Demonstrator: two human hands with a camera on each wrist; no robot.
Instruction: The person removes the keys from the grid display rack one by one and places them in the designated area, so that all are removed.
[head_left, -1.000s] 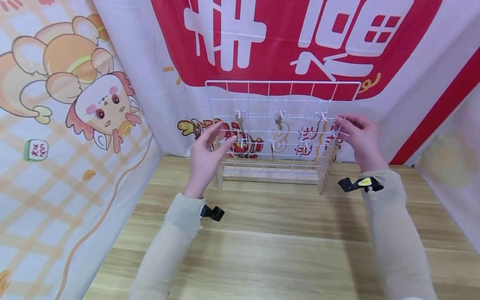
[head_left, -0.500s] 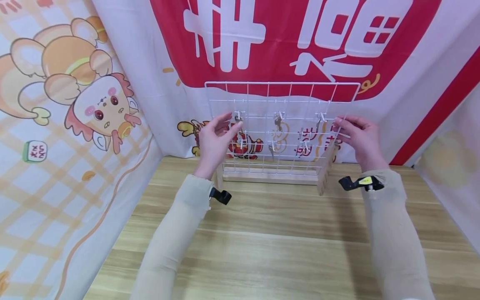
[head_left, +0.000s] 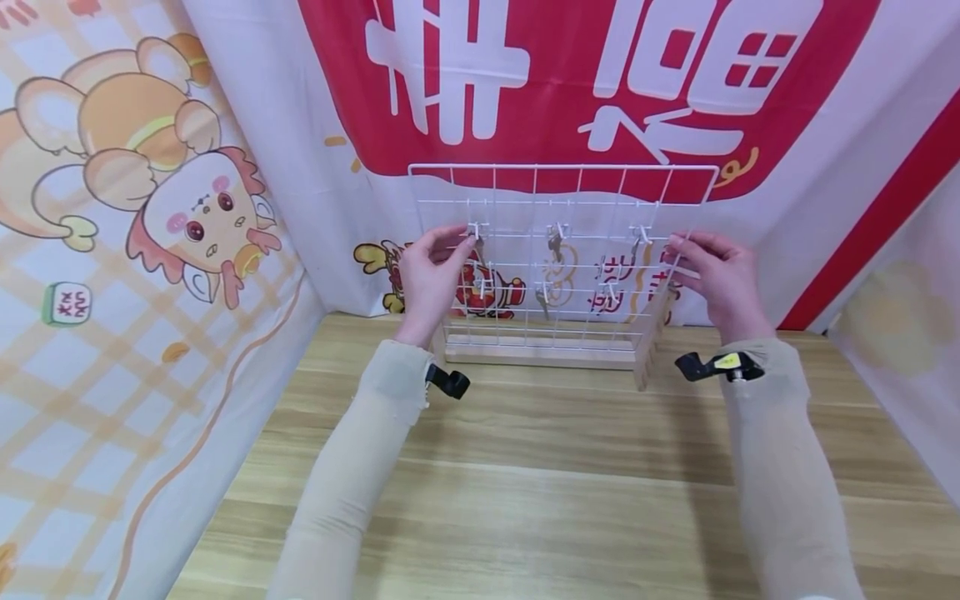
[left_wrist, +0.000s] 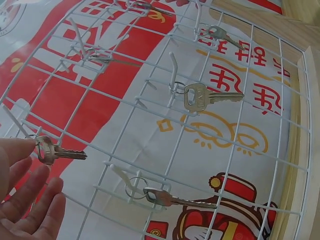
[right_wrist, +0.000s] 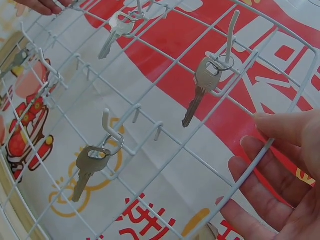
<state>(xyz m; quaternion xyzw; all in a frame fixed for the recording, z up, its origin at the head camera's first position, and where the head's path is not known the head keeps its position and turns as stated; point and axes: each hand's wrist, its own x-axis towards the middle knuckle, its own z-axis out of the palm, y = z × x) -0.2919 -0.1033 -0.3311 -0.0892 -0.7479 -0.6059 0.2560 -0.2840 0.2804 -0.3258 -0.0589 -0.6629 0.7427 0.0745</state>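
A white wire grid rack [head_left: 562, 167] stands upright on wooden feet, with several metal keys on its hooks. My left hand [head_left: 433, 279] is at the grid's upper left, thumb and index fingertips at the ring end of a key [left_wrist: 48, 151]; they seem to pinch it, and its ring is still round the hook. Nearby on the grid hang another key [left_wrist: 202, 97] and a lower key [left_wrist: 167, 198]. My right hand [head_left: 722, 279] grips the grid's right edge, thumb in front and fingers behind the wire. Closest to it hangs a key [right_wrist: 206, 76].
A wooden base bar [head_left: 540, 353] joins the rack's feet on the wood-grain table [head_left: 555, 517]. Behind the rack hangs a red and white printed cloth [head_left: 570, 100]. Another patterned cloth [head_left: 112, 333] covers the left side.
My left hand has moved up and right from the grid's left edge to the upper-left key, and its thumb and index finger have come closer together. The right hand keeps its place.
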